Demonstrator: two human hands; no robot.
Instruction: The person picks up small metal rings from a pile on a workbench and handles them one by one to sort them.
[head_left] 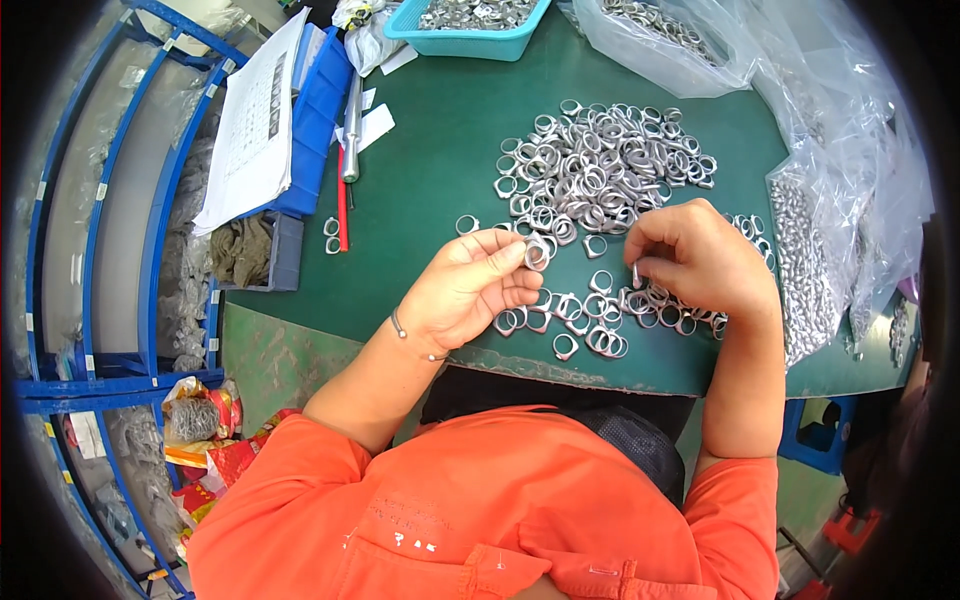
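Note:
Between the thumb and fingertips of my left hand (468, 283) is a silver-grey metal ring (537, 253), held up above the green table (425, 160). My right hand (705, 258) pinches another metal ring (637, 275), seen nearly edge-on at the fingertips. A large heap of similar rings (610, 165) lies beyond both hands. Nearer the table's front edge, several loose rings (603, 340) are spread between my hands, and more lie under and beside the right one. A single ring (467, 224) rests just past my left hand.
A turquoise basket (470, 42) of metal parts stands at the back. Clear plastic bags (800, 270) of small parts line the right side. On the left are a blue bin (312, 130) with paper sheets, a metal rod (352, 130), a red stick (343, 205) and blue shelving (160, 230).

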